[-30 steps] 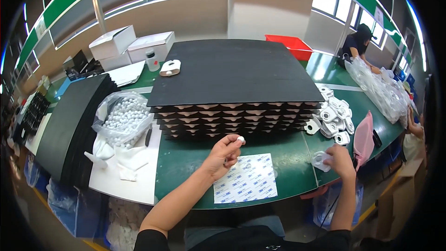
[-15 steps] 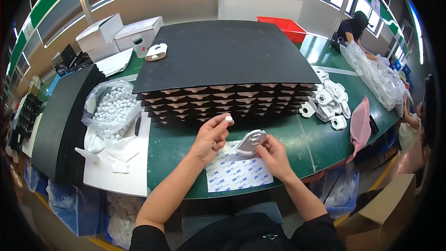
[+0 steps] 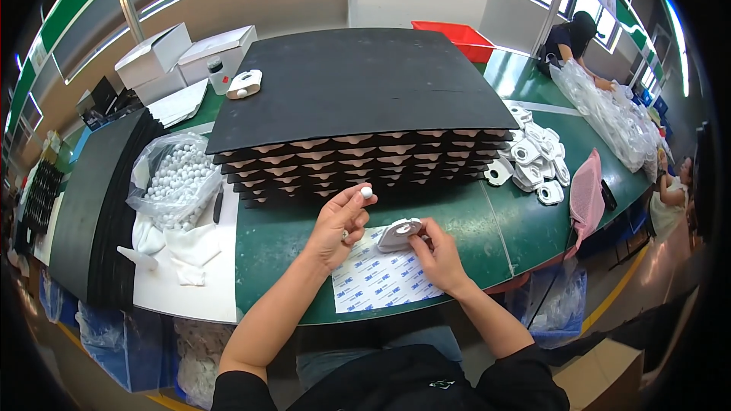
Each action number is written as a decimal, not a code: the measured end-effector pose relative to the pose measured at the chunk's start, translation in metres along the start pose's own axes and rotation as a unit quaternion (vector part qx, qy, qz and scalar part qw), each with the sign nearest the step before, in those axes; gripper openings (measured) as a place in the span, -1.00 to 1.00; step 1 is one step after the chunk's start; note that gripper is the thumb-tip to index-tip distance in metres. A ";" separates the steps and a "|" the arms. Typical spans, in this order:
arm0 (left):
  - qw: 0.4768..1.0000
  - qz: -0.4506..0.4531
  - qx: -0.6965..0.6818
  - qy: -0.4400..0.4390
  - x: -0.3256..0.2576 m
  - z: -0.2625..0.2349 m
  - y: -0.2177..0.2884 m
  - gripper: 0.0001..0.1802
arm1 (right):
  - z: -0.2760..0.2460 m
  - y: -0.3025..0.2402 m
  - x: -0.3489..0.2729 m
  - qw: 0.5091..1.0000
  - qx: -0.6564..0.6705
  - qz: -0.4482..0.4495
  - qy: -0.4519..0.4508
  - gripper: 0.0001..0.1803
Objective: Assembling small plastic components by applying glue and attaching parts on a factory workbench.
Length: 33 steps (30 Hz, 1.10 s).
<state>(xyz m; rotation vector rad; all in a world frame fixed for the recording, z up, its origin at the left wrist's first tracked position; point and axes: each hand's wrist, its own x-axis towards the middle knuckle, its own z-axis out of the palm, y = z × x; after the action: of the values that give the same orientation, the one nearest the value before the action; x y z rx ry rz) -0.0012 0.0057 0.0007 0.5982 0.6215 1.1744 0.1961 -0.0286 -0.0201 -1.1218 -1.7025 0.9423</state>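
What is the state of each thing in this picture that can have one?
Left hand, pinching
White ball, held in left hand
Right hand, gripping
White plastic part, held, tilted
Printed sheet, lying flat
Ball bag, open
Bottle, upright
Red bin, open
Black sheets, stacked
White parts, heaped

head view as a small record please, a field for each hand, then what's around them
left hand: pinches a small white ball at its fingertips
right hand: holds a flat white part with an opening, tilted
under the part: printed white sheet; contact unclear
surface: green table
beyond the hands: stack of black sheets with pale pieces showing between layers
left of the stack: clear bag of white balls
right of the stack: pile of white parts, then a pink item
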 end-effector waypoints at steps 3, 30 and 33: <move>1.000 -0.003 0.003 0.003 0.000 0.001 -0.001 -0.75 | 0.000 0.000 0.000 1.000 0.015 0.009 0.014 -0.88; 0.977 -0.015 0.202 -0.064 -0.007 0.011 -0.011 -0.73 | -0.014 0.009 0.005 0.845 0.519 0.123 -0.019 -0.79; 0.986 -0.028 0.158 -0.049 -0.009 0.022 -0.010 -0.69 | -0.013 0.009 0.004 0.848 0.516 0.115 -0.014 -0.79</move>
<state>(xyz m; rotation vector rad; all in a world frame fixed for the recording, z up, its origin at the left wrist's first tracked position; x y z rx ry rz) 0.0183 -0.0080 0.0101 0.8968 0.7418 0.9934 0.2099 -0.0202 -0.0231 -0.5482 -0.8038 1.7302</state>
